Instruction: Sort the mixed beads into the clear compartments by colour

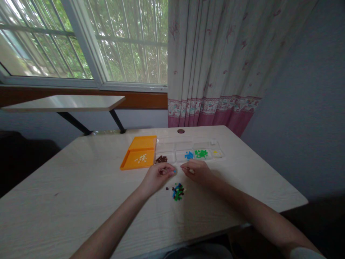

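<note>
My left hand (157,176) pinches a small blue block (174,171) between thumb and fingertips, just above the table. Close by on the right, my right hand (198,171) also has its fingers pressed together; whatever is in them is too small to name. Below both hands lies a mixed pile of small blocks (178,192) in green, blue, dark brown and white. Beyond the hands, a clear compartment tray (175,147) holds brown blocks (161,159), blue blocks (189,155), green blocks (201,154) and a few yellow blocks (215,152) in separate front compartments.
An orange open case (129,164) with white blocks (141,158) stands left of the tray. The pale wooden table (94,194) has a round cable hole (180,131) at its back. A raised shelf (67,103) stands back left, before the window; a curtain (210,64) hangs behind.
</note>
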Available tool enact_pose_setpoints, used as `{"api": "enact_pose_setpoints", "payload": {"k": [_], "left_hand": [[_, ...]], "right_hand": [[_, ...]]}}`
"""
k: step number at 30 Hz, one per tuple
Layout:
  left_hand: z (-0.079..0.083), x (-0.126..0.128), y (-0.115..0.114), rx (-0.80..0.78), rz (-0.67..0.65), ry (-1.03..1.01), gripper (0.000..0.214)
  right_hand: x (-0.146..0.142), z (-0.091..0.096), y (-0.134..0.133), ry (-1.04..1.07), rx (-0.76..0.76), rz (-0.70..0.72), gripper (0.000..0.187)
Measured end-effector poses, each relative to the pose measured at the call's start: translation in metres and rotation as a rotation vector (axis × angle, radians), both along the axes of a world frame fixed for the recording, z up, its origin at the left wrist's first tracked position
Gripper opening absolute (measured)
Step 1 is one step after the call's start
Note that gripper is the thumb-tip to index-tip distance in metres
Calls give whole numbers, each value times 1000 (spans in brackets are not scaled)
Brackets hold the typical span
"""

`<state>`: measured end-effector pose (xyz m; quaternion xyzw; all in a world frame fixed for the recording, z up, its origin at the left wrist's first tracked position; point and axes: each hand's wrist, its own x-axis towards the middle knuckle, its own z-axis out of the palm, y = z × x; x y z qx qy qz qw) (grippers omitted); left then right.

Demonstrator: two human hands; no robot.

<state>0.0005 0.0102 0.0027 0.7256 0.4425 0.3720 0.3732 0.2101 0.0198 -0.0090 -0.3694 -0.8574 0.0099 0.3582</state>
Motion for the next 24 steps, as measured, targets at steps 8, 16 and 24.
{"api": "enact_pose_setpoints", "payload": {"k": [8,16,24], "left_hand": [[-6,2,-3,15,-68,-9,16],[4,-2,-3,13,-133,113,23],[13,-34,0,-82,-422,409,23]], "right_hand": [[-13,0,-15,-36,63,86,10],[-12,2,-12,6,82,128,10],[11,6,3,131,161,-5,12]]}}
